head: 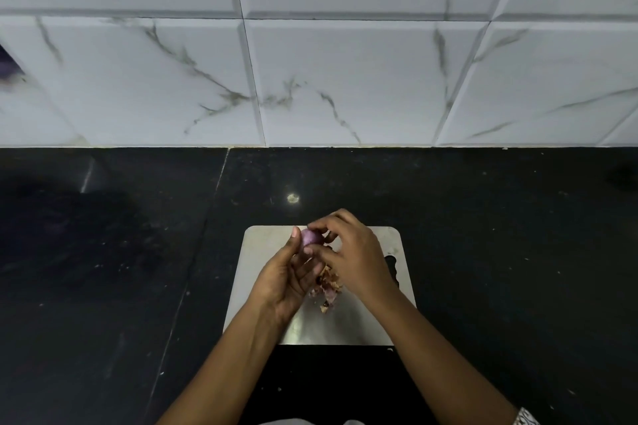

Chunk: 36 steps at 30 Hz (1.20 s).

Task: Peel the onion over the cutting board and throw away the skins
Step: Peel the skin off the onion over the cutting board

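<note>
Two hands are working over the steel cutting board (366,321), lower centre of the frame. Your left hand (286,281) cradles the small purple onion (310,238) from below. Its fingers (303,267) are curled under the onion and the thumb stands up against the onion's left side. Your right hand (352,262) reaches in from the right with its fingers (328,220) bent over the top, tips pinching at the onion's surface. Whether a flake of skin lies between those tips cannot be told.

The onion sits in your hands over the upper part of the board, not resting on it. A heap of dry brown and purple skins (328,290) lies on the board just below your hands and is partly hidden by them. The board rests on the black table (138,252), which meets a marbled tile wall (310,79) above.

Assessment:
- **Onion:** it appears light, firm and round, and the bared purple surface looks smooth and probably slippery. Keep it seated in the curled left hand, braced by the thumb, rather than held at the tips.
- **Remaining skin:** take hold at a loose edge near either end.
- **Skins:** they look papery and brittle, likely to tear and scatter, so gather the heap whole.
- **Disposal:** no bin is in view.
</note>
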Each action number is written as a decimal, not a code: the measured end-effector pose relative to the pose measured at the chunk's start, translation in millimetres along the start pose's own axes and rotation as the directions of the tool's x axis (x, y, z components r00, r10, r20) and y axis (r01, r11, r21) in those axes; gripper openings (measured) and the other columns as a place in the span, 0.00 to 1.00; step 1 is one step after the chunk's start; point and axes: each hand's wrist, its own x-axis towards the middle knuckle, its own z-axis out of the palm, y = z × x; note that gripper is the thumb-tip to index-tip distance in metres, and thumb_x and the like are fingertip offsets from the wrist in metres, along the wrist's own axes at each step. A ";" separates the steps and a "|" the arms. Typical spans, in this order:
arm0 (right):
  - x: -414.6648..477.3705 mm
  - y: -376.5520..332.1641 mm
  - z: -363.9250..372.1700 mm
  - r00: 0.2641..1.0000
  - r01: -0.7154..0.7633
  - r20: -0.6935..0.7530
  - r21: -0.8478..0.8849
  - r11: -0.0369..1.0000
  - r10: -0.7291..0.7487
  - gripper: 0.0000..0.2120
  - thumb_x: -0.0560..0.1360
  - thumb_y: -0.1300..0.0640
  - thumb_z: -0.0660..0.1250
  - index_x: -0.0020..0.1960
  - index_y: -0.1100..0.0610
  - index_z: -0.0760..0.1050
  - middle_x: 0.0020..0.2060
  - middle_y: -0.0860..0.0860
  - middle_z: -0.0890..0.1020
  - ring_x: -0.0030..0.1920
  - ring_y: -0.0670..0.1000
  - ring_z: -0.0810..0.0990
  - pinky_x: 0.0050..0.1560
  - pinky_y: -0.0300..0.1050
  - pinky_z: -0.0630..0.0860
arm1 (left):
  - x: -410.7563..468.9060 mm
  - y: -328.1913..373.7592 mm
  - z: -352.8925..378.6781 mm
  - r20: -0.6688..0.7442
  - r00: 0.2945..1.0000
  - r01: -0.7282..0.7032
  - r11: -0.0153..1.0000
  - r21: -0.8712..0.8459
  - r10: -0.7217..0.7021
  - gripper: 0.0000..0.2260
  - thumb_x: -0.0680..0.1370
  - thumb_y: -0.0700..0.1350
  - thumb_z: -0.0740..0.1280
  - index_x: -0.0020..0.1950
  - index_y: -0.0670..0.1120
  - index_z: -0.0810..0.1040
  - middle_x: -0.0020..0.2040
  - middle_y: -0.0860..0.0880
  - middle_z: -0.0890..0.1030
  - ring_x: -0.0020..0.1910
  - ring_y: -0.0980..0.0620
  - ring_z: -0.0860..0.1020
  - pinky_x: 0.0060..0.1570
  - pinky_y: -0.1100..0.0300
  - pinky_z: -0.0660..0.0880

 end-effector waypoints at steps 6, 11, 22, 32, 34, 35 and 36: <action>10.3 2.0 -0.1 0.915 -0.393 0.196 0.628 0.672 0.352 0.04 0.70 0.62 0.72 0.44 0.60 0.80 0.39 0.48 0.80 0.40 0.44 0.79 0.40 0.39 0.77 | 4.8 0.3 1.2 0.000 1.000 -0.018 1.000 0.004 0.018 0.13 0.77 0.49 0.64 0.50 0.40 0.80 0.36 0.45 0.84 0.35 0.51 0.84 0.33 0.65 0.80; 17.7 1.9 2.3 0.822 -0.532 0.235 0.639 0.555 0.518 0.04 0.74 0.60 0.68 0.45 0.60 0.79 0.39 0.54 0.81 0.37 0.46 0.80 0.33 0.39 0.76 | 6.0 -2.5 3.8 -0.005 0.998 -0.056 0.998 0.003 0.057 0.19 0.77 0.49 0.64 0.59 0.35 0.75 0.41 0.41 0.84 0.38 0.49 0.85 0.32 0.64 0.80; 1.2 24.7 -17.9 0.859 -0.417 0.307 -0.046 0.908 0.410 0.12 0.76 0.62 0.64 0.55 0.48 0.75 0.55 0.43 0.73 0.54 0.44 0.76 0.54 0.42 0.76 | 7.5 -11.0 -11.2 -0.016 0.995 -0.099 0.995 -0.026 0.098 0.22 0.71 0.55 0.64 0.57 0.42 0.78 0.47 0.44 0.84 0.38 0.52 0.83 0.33 0.64 0.79; -9.1 19.7 -13.6 0.843 -0.476 0.250 -0.064 0.877 0.476 0.11 0.77 0.57 0.61 0.55 0.53 0.80 0.58 0.48 0.77 0.54 0.47 0.77 0.56 0.43 0.74 | 6.6 -11.0 -15.7 0.056 0.984 -0.164 0.980 -0.115 0.172 0.13 0.72 0.48 0.63 0.55 0.48 0.80 0.46 0.49 0.85 0.39 0.53 0.84 0.32 0.65 0.79; -10.7 15.4 -16.1 0.884 -0.458 0.167 0.125 0.880 0.437 0.14 0.76 0.54 0.64 0.61 0.49 0.75 0.60 0.45 0.76 0.53 0.41 0.77 0.53 0.39 0.75 | 7.5 -10.6 -16.5 0.055 0.982 -0.175 0.979 -0.104 0.182 0.13 0.72 0.47 0.64 0.54 0.48 0.80 0.45 0.49 0.85 0.39 0.53 0.84 0.32 0.64 0.79; -11.1 11.0 -16.5 0.920 -0.390 0.140 0.206 0.898 0.367 0.17 0.74 0.53 0.67 0.63 0.47 0.73 0.61 0.43 0.75 0.54 0.39 0.77 0.52 0.37 0.76 | 8.0 -10.6 -16.5 0.054 0.981 -0.182 0.978 -0.101 0.188 0.13 0.72 0.47 0.64 0.54 0.47 0.79 0.45 0.49 0.85 0.39 0.54 0.83 0.32 0.64 0.79; -11.2 7.1 -15.4 0.946 -0.319 0.148 0.271 0.908 0.288 0.21 0.73 0.53 0.69 0.65 0.45 0.71 0.62 0.41 0.73 0.56 0.38 0.76 0.52 0.36 0.77 | 8.7 -11.3 -16.3 0.055 0.979 -0.192 0.976 -0.100 0.198 0.14 0.71 0.47 0.64 0.55 0.45 0.79 0.45 0.48 0.84 0.39 0.54 0.83 0.33 0.64 0.79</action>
